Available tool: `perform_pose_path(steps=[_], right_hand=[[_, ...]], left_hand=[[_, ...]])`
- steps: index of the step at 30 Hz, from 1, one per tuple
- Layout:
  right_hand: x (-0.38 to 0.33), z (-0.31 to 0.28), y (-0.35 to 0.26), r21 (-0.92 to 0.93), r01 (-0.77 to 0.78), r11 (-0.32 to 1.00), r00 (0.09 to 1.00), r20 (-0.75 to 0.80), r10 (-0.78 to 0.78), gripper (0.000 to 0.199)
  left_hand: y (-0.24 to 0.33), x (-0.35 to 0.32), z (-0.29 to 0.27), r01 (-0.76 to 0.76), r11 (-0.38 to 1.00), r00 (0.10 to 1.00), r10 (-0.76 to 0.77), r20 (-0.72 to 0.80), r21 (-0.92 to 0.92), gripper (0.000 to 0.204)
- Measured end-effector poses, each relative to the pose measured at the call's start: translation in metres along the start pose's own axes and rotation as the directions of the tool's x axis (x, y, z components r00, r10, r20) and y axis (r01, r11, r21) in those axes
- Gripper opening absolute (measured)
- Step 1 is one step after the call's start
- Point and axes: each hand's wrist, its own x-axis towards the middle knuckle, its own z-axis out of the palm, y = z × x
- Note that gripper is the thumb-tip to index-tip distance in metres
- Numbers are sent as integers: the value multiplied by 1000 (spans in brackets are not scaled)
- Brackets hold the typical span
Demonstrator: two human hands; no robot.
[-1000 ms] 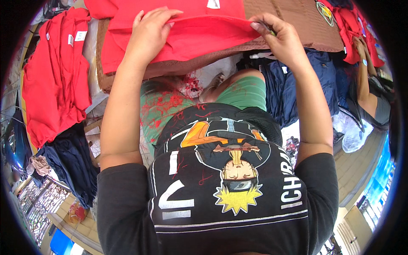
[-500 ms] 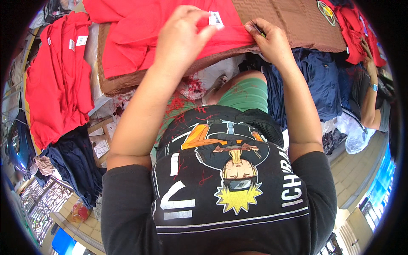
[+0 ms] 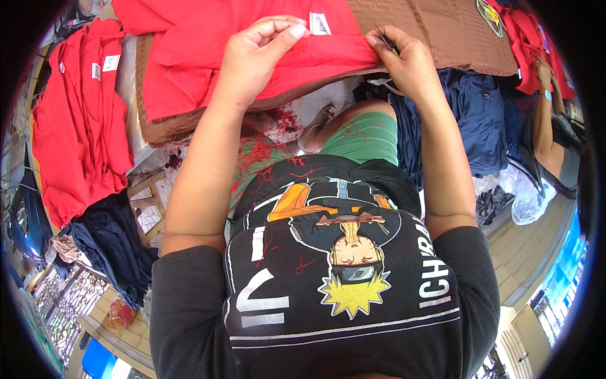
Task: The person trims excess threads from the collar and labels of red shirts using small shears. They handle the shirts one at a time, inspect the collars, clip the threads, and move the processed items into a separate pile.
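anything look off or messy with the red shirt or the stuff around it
Nothing damaged. Both the left hand and right hand pinch the red garment on the brown cloth. Loose red thread scraps litter the lap below.

Both forearms are bare and stretch forward, away from the body, from short black sleeves. The left hand (image 3: 255,54) is lifted a little, its wrist bent, and the thumb and the first fingers (image 3: 285,30) are closed together in a pinch, the knuckles turned upward. The right hand (image 3: 407,60) is at about the same height, near to the left one but apart from it; its fingers are curled down and closed in a grip.
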Motion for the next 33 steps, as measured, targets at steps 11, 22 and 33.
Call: perform_pose_path(steps=[11,22,33], right_hand=[[-14,-9,-53,82,182,980,981,-86,-175,30],[-13,40,-33,396,95,913,995,-40,-86,20],[-14,30,-36,179,279,943,956,35,-290,17]], left_hand=[[25,-15,-17,-59,984,996,46,81,170,18],[-11,-18,19,-271,604,931,363,44,750,24],[1,-6,4,68,830,997,-38,-65,553,23]])
